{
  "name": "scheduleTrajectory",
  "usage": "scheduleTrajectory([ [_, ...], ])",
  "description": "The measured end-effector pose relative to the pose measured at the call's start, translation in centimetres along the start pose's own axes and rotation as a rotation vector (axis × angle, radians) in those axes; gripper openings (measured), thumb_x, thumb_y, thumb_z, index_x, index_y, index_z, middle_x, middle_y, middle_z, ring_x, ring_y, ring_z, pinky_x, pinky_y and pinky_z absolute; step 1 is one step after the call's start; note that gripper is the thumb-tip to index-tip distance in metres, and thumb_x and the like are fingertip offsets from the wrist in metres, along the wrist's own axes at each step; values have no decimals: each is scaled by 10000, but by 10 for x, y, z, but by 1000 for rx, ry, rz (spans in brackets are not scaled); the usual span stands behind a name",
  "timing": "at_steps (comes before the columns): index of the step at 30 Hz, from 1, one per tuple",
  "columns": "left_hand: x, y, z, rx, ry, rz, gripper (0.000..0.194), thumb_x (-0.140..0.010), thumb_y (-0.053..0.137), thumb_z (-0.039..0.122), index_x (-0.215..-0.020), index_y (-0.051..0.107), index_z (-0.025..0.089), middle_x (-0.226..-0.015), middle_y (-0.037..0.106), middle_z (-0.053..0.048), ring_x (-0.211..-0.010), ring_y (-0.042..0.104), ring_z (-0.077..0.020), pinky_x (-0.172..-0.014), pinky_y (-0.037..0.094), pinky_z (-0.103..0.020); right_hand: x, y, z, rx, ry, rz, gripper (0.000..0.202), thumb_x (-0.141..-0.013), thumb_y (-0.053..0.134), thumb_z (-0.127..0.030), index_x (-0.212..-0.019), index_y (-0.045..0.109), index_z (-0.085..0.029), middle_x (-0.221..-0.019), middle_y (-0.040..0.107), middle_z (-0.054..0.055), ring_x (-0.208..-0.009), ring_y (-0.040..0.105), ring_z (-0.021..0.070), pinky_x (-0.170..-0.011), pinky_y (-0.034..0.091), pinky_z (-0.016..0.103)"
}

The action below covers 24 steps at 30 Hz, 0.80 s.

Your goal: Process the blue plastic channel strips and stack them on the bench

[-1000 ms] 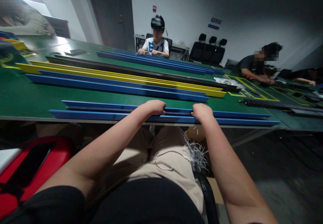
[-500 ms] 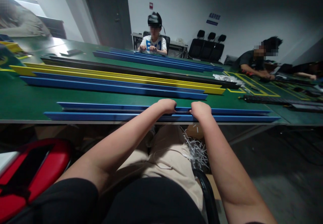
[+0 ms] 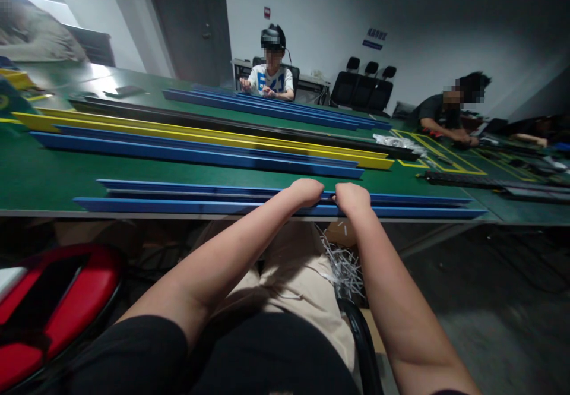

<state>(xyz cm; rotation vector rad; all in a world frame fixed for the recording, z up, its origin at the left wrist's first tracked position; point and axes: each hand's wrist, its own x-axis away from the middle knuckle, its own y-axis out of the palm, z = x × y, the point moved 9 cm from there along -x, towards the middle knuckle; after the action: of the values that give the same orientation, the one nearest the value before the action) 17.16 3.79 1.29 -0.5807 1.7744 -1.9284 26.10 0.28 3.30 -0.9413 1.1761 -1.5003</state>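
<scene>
A long blue channel (image 3: pixel 178 206) lies along the near edge of the green table (image 3: pixel 44 175), its two raised sides running left to right. Over its middle, my left hand (image 3: pixel 308 192) is closed, fingertips curled down and hidden from view. My right hand (image 3: pixel 352 196) is closed just to the right of it, with a narrow gap between the two. Something small and dark shows in that gap. What either hand grips is too small or hidden to name.
Beyond the channel lie another blue channel (image 3: pixel 196 154), a yellow channel (image 3: pixel 374 160) and a black one (image 3: pixel 200 119). More blue channels (image 3: pixel 267 107) are farther back. Three people sit around the table. A red stool (image 3: pixel 89 300) stands at the lower left.
My left hand has moved right, closer to my right hand, narrowing the gap. The person opposite has raised one hand and moved their hands apart.
</scene>
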Motion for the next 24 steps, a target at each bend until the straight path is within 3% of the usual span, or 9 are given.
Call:
scheduleTrajectory([
  [6,19,1,-16,-18,41,40,287,-908,555,341,-1058,720,162,-1139,738,-167,-1049,699,-308,-869,537,-370,5,-7,-21,-1,-49,-7,306,-907,638,-402,-1062,749,-163,-1083,739,191,-1018,713,304,-858,539,381],
  [14,74,4,-80,-30,25,-29,286,-904,556,397,-1037,693,185,-1070,745,-121,-954,700,-255,-765,494,-298,7,-22,-103,-48,-180,-3,307,-890,653,-374,-1082,758,-159,-1104,734,190,-1053,699,298,-898,528,373],
  [17,90,3,-95,-39,4,-35,296,-910,540,414,-1022,687,183,-1039,745,-110,-915,695,-243,-721,474,-289,7,-26,-123,-58,-234,-3,327,-899,645,-413,-1092,754,-173,-1124,732,181,-1060,693,294,-910,519,378],
  [20,96,2,-100,-35,-10,-41,304,-915,528,415,-1030,686,182,-1043,744,-109,-905,691,-236,-712,463,-286,6,-30,-123,-87,-308,-14,365,-892,653,-488,-1085,756,-196,-1113,741,152,-1044,690,278,-887,512,347],
  [24,94,2,-98,-28,-14,-41,317,-912,525,422,-1036,687,179,-1047,744,-115,-894,691,-244,-696,459,-296,1,-31,-90,-277,-439,-89,380,-879,674,-515,-1148,738,-254,-1085,757,58,-971,690,197,-804,489,246],
])
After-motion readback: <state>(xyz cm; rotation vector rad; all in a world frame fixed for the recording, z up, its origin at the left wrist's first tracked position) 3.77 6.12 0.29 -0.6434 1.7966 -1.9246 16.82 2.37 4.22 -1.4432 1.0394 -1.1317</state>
